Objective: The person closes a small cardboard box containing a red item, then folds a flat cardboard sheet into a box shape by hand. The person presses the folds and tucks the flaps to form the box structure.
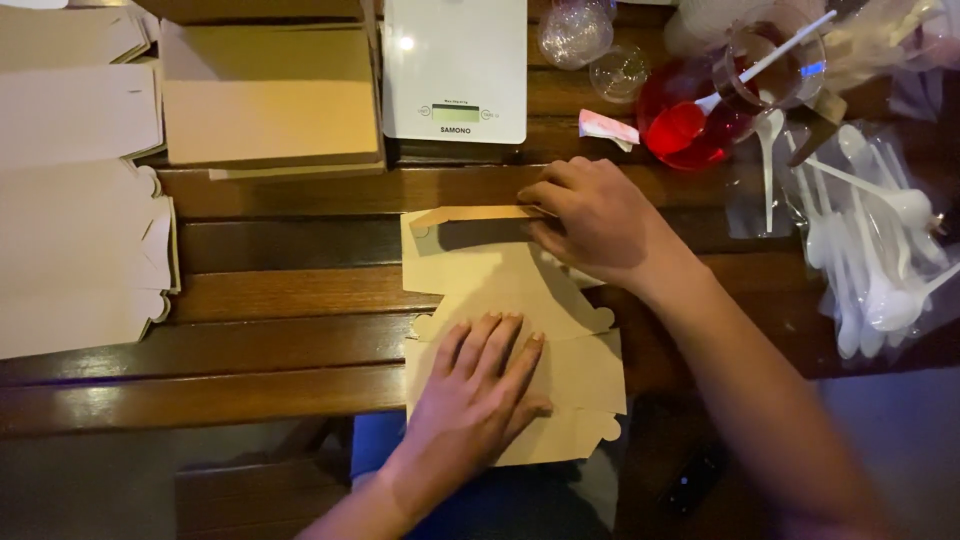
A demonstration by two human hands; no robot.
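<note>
A flat brown cardboard box blank (470, 270) with scalloped tabs lies on the dark wooden slatted table (280, 340), near its front edge. My left hand (480, 385) presses flat on the lower part of the blank, fingers spread. Higher up, my right hand (590, 220) pinches the top flap (470, 214) and bends it upward along its crease.
Stacks of flat cardboard blanks (80, 200) lie at the left, and folded brown boxes (270, 95) at the back. A white kitchen scale (455, 70) stands behind the blank. Clear cups (575, 30), a red container (685, 125) and bagged white plastic spoons (870, 240) fill the right.
</note>
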